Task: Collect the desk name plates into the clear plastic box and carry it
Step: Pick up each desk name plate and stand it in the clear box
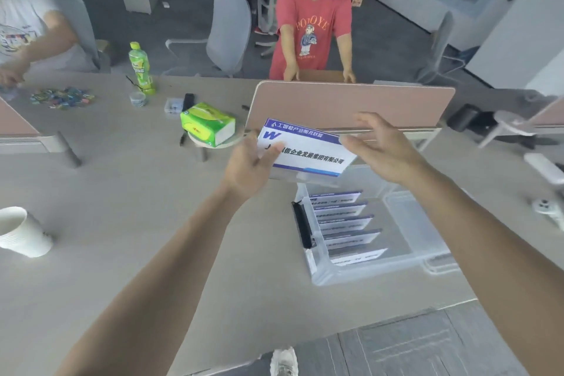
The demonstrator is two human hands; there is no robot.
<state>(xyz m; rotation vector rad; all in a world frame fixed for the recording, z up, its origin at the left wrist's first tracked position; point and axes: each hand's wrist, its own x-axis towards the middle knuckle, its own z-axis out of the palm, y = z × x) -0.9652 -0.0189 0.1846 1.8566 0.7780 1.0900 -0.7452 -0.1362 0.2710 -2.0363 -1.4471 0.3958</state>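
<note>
Name plate is in the air above the far end of the clear plastic box, tilted, printed face toward the camera. Left hand has the grip: thumb and fingers closed on the plate's left edge, fingers overlapping the printed face. Right hand is open, fingers spread, palm at the plate's right end; can't tell if it's touching or just beside it. So effectively a one-hand hold, the other ready to steady.

Handling, my read:
- Looks like a clear stand with a paper insert. Stiff and light, so one hand is enough.
- Smooth plastic, probably slippery. Pinch on the short edges, not the flat face, and it won't slide or smudge.
- Likely scratches, or cracks if dropped. Lower it in, don't toss.

Box sits on the desk near the front edge, right of centre. Five plates already stand in a row along its left side, overlapping like files; the right part looks bare. This one probably slots in at the far end of that row, same tilt.

For the carry: thin, flexible-looking walls and a loose load, so the plates could shift. Take it by the rim or the two short ends with both hands and keep it level. Weight should be low.

Black bar lies against the box's left wall; can't tell what it is. Paper cups, tissue pack and green bottle are well apart from the box, not in the way.
</note>
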